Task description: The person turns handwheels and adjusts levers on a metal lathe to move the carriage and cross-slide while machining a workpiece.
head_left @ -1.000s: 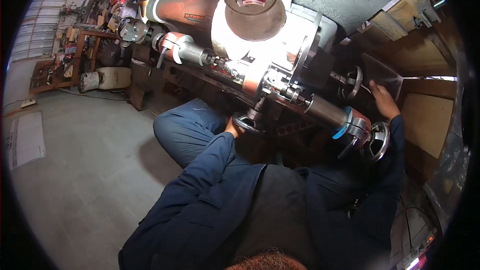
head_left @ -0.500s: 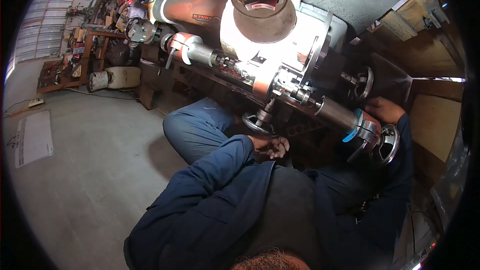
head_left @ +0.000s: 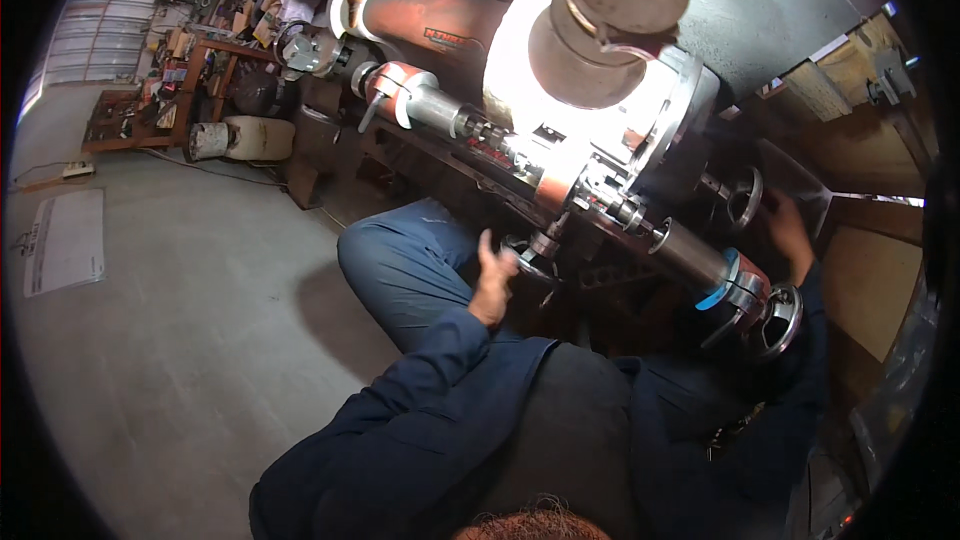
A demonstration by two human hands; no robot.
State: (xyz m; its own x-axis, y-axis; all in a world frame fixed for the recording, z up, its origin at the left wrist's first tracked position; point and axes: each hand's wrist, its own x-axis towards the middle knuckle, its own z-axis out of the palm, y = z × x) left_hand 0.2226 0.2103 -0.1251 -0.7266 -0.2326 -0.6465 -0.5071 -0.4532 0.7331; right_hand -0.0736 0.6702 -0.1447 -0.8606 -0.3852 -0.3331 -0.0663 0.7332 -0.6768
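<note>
My left hand (head_left: 491, 288) has its fingers apart, slightly blurred, right beside the lower handwheel (head_left: 532, 260) at the front of a machine. Whether the fingertips touch the rim I cannot tell. At the right, my right hand (head_left: 788, 232) reaches to the upper handwheel (head_left: 746, 198), its fingers lost in shadow near the rim. Between the machine's orange headstock (head_left: 398, 90) and a metal cylinder (head_left: 690, 252) runs a shiny stepped metal shaft (head_left: 490, 138). An orange steady rest (head_left: 560, 180) surrounds it partway along.
A third handwheel (head_left: 778, 322) sits at the machine's right end, close to my right forearm. A large grey-brown housing (head_left: 590, 50) stands behind the shaft. At the far left are a cluttered bench (head_left: 180, 90) and a plastic jug (head_left: 258, 137); a white board (head_left: 65, 240) lies on the floor.
My left hand has swung left and up, its fingers spreading from a loose curl. My right hand has shifted a little upward along the upper handwheel. The whole view has turned slightly.
</note>
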